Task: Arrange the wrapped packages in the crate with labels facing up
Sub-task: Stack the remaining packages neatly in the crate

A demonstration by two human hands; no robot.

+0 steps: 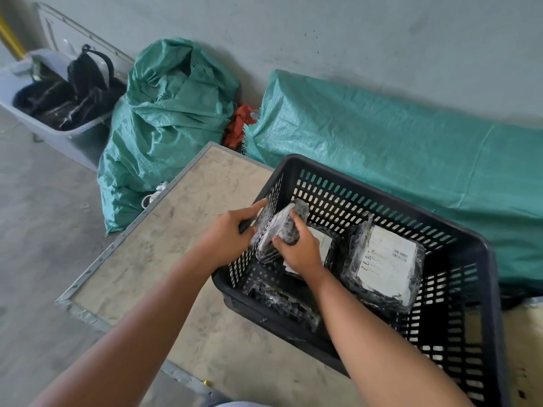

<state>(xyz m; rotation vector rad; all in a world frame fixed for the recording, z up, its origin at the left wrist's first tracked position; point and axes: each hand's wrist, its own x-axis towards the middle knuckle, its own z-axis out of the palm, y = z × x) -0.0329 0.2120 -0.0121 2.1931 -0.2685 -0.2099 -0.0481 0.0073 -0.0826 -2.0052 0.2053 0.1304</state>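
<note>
- Both forearms reach from 6 o'clock into the black crate [458, 239] on the desk [164, 259].
- Left hand [227, 235] and right hand [296, 248] have fingers grasping 1 bubble-wrapped package [279, 227], held on edge at the crate's 9 o'clock wall.
- At 3 o'clock, a second package [385, 259] lies label up.
- Step in hand: turning and seating. Next: find the label, lay it uppermost.
</note>
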